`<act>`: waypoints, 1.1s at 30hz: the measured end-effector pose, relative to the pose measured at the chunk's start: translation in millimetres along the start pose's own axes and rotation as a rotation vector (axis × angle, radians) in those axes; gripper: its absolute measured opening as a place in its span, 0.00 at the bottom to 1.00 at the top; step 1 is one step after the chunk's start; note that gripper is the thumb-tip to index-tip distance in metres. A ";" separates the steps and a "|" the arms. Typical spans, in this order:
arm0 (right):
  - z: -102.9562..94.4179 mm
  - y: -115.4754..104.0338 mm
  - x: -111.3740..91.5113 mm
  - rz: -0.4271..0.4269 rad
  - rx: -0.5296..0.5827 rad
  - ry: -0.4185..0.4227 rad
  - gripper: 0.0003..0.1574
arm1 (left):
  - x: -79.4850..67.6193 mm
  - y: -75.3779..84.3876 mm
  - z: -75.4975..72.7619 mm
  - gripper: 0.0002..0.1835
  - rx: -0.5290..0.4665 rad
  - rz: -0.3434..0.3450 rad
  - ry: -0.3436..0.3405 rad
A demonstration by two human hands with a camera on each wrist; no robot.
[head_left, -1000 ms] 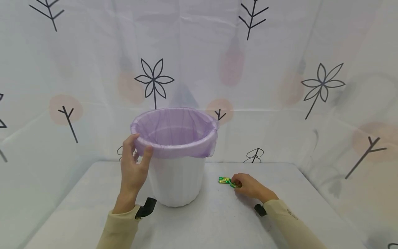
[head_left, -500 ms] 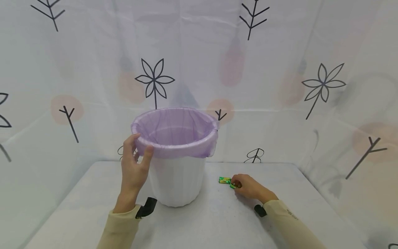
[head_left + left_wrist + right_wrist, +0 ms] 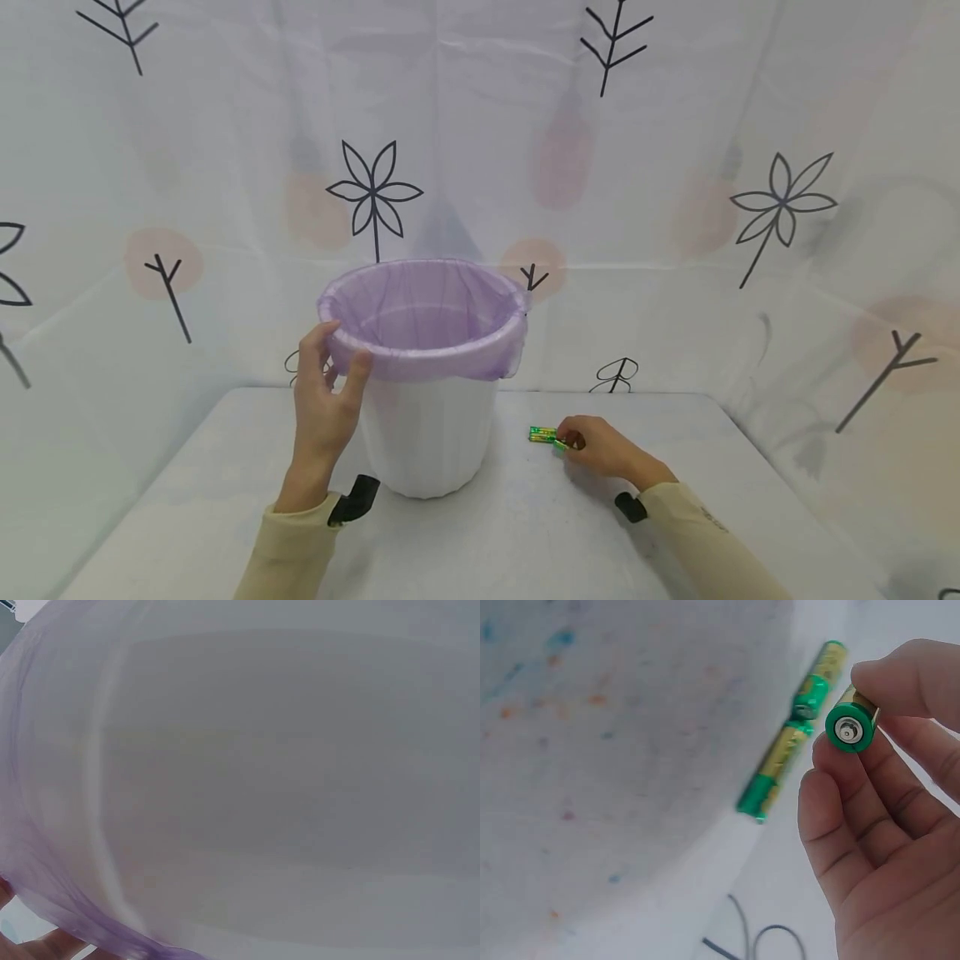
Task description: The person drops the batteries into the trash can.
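A white trash can stands upright on the table, lined with a translucent purple trash bag folded over its rim. My left hand holds the can at its left rim, thumb on the front and fingers on the left side; its fingers show at the lower left in the left wrist view. My right hand pinches a green and gold battery between thumb and fingers, terminal end toward the wrist camera. Beside it on the table lie more green and gold batteries, two of them seen end to end in the right wrist view.
The white table extends around the can to a back edge against a white curtain printed with flowers and twigs. Blurred coloured specks mark the surface in the right wrist view. A black band is at the left wrist.
My right hand shifts only slightly, and the pinched battery tilts a little in its fingers. The left hand and the can keep their places.
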State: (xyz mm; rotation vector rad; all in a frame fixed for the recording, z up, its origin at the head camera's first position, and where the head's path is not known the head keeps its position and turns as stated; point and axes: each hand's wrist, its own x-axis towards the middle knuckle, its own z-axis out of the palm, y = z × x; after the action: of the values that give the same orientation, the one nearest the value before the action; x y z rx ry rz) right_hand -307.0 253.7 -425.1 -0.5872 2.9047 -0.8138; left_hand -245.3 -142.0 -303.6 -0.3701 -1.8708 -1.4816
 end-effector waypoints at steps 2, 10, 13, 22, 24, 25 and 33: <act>-4.6 -4.7 -1.5 -0.028 -0.004 0.002 0.15 | 0.1 -0.2 0.0 0.28 0.003 -0.002 0.002; -20.7 -27.4 -11.3 -0.086 -0.033 0.007 0.15 | 1.0 -1.3 0.5 0.27 0.000 0.009 0.002; -26.9 -36.7 -16.4 -0.143 -0.048 0.025 0.15 | 1.0 -1.4 1.1 0.27 0.002 0.007 0.002; -50.8 -65.4 -30.2 -0.309 -0.081 0.073 0.15 | 0.4 -0.9 1.4 0.28 0.012 0.006 0.007; -57.5 -72.6 -31.8 -0.329 -0.101 0.088 0.15 | 0.7 -0.9 1.1 0.28 0.012 0.007 0.005; -61.2 -76.4 -32.5 -0.340 -0.110 0.096 0.15 | 0.6 -0.8 0.9 0.28 0.011 0.008 0.005; -95.7 -103.8 -35.3 -0.451 -0.157 0.166 0.16 | -1.2 -2.2 0.5 0.28 0.024 -0.003 0.005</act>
State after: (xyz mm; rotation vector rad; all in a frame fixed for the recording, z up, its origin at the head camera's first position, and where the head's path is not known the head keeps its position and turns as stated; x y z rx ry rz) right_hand -254.7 232.0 -291.1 -1.2814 3.0468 -0.7011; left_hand -246.0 -141.9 -306.0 -0.3519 -1.8845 -1.4591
